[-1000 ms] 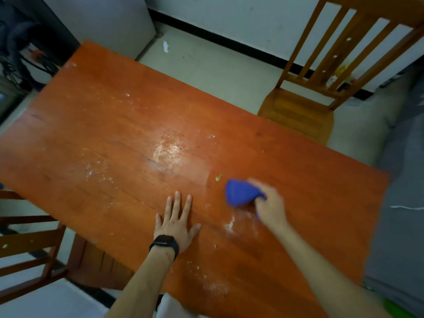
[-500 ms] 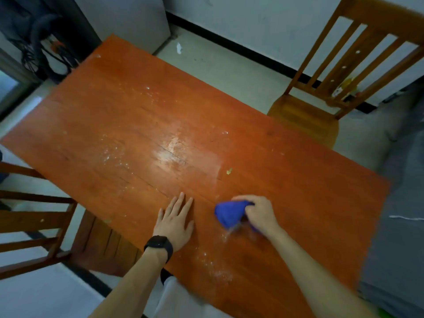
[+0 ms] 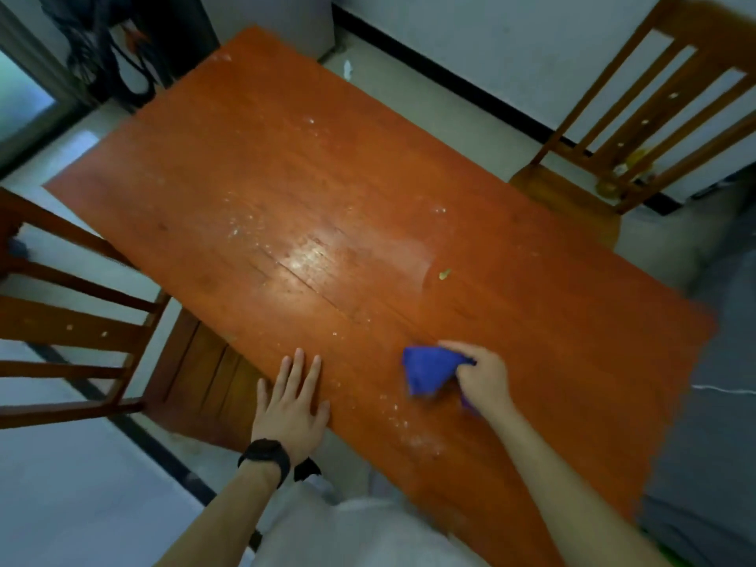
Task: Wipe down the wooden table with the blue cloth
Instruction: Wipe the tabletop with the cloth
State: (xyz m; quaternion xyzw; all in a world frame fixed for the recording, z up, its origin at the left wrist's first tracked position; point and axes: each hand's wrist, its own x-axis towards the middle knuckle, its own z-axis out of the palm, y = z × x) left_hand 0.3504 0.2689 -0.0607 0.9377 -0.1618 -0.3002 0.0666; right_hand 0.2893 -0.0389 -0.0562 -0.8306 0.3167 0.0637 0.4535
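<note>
The orange-brown wooden table (image 3: 311, 190) fills the middle of the view, speckled with white dust and crumbs. My right hand (image 3: 482, 376) grips the bunched blue cloth (image 3: 427, 370) and presses it on the tabletop near the front edge. My left hand (image 3: 292, 399), with a black watch on its wrist, rests flat on the table at the near edge, fingers straight. A small green scrap (image 3: 444, 274) lies beyond the cloth. White specks (image 3: 413, 437) sit just in front of the cloth.
One wooden chair (image 3: 638, 128) stands at the table's far right side. Another wooden chair (image 3: 82, 321) is tucked at the near left side. Dark cables (image 3: 118, 51) hang at the back left. A grey surface (image 3: 720, 423) runs along the right.
My right hand has drawn the blue cloth toward the near edge of the table. My left hand stays flat. The view has shifted so the left chair shows more.
</note>
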